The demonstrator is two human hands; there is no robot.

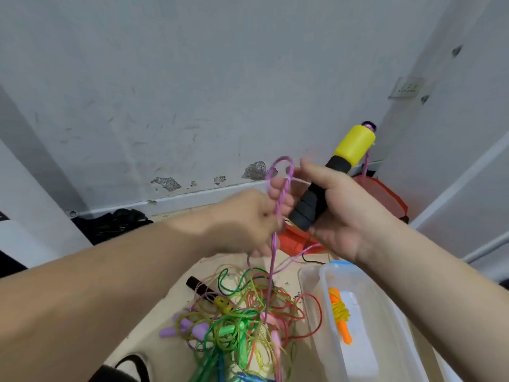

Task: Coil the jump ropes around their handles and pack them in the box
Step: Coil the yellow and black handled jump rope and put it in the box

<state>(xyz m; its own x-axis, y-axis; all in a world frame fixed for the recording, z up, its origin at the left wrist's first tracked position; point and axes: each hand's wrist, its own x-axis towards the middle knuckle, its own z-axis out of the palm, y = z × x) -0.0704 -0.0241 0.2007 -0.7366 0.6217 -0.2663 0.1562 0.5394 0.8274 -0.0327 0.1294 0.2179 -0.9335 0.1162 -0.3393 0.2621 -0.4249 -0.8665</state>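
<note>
Inside our right hand (338,216), fingers curled round it, sits the black foam handle with yellow plastic cap (308,208): light, grippy, best held mid-foam. Just left of that grip our left hand (242,219) pinches the thin pink-purple plastic cord (278,205); we judge it springy and slick, and it loops above the fingers. Below both grips: tangled coloured ropes (248,321), clear plastic box (309,285) beside. No legible writing.
</note>
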